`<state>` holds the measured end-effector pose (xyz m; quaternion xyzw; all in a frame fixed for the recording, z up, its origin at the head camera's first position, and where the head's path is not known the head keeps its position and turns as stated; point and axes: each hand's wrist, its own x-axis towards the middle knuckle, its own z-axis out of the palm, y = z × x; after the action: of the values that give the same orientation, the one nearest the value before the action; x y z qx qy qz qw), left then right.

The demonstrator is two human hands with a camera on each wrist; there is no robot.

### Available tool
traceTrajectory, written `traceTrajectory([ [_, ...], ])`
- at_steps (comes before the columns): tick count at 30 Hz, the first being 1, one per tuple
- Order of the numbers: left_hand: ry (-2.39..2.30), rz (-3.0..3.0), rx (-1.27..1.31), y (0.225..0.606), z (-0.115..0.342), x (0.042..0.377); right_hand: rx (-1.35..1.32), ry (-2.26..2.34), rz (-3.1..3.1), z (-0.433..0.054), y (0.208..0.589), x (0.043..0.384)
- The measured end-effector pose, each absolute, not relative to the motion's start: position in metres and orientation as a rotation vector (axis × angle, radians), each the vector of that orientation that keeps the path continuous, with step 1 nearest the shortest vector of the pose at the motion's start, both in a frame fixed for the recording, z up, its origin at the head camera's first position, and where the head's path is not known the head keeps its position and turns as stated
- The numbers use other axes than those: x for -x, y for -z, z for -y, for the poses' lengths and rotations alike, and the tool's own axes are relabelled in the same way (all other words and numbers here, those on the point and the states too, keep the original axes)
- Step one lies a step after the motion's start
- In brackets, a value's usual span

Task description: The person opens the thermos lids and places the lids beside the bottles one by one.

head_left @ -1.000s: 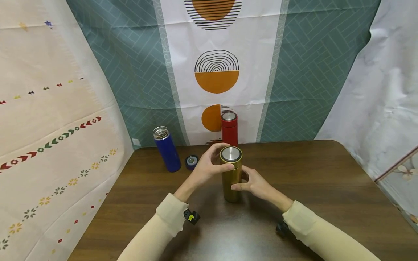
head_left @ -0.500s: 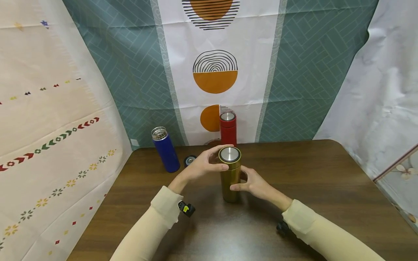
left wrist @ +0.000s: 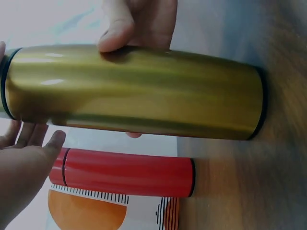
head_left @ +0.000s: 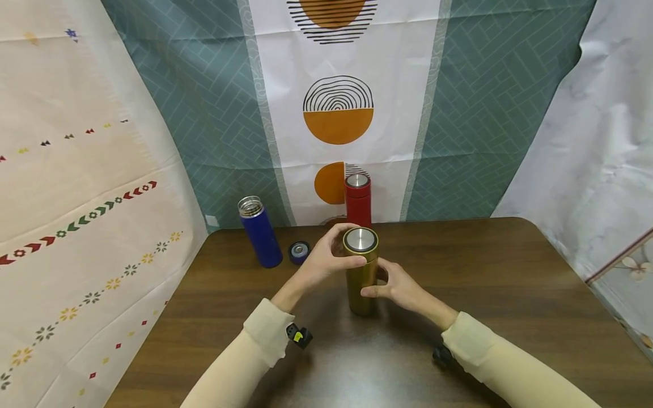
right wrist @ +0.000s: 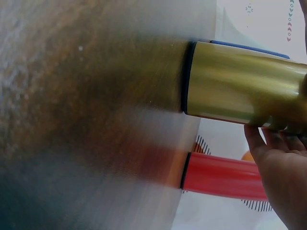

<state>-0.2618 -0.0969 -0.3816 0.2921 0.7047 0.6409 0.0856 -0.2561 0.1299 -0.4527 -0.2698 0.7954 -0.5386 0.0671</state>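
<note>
A gold thermos (head_left: 357, 292) stands upright on the wooden table, its steel-topped lid (head_left: 361, 239) on. My left hand (head_left: 323, 258) grips the lid from the left, thumb in front and fingers behind. Lower down, my right hand (head_left: 403, 290) holds the body from the right. In the left wrist view the gold thermos (left wrist: 168, 91) fills the middle, with the right thumb on its body and the left hand (left wrist: 24, 172) at the lid end. The right wrist view has its base (right wrist: 216, 81) on the table and the right hand (right wrist: 283, 175) around its body.
Behind the gold thermos stands a red thermos (head_left: 359, 209) with its lid on. To the left are an uncapped blue thermos (head_left: 262, 238) and, beside it on the table (head_left: 484, 272), its dark round cap (head_left: 299, 253). Patterned cloths (head_left: 224, 113) hang behind.
My left hand and wrist swung a little to the left around the lid, then came back right. The right hand and the gold thermos have stayed in place.
</note>
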Motion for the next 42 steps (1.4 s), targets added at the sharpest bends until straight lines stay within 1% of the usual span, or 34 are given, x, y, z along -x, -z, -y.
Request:
traceTrajectory([
  [10, -1.699, -2.06, -1.008, 0.372, 0.108, 0.27, 0.821, 1.624, -2.383, -0.13, 0.452, 0.256],
  [16, -1.634, -2.055, -1.013, 0.367, 0.112, 0.275, 0.81, 1.603, -2.385, -0.131, 0.453, 0.257],
  [31, -1.893, -2.037, -0.913, 0.379, 0.096, 0.265, 0.808, 1.608, -2.402, -0.131, 0.452, 0.258],
  [42, -1.626, -2.062, -1.03, 0.363, 0.108, 0.273, 0.817, 1.608, -2.378, -0.131, 0.45, 0.258],
])
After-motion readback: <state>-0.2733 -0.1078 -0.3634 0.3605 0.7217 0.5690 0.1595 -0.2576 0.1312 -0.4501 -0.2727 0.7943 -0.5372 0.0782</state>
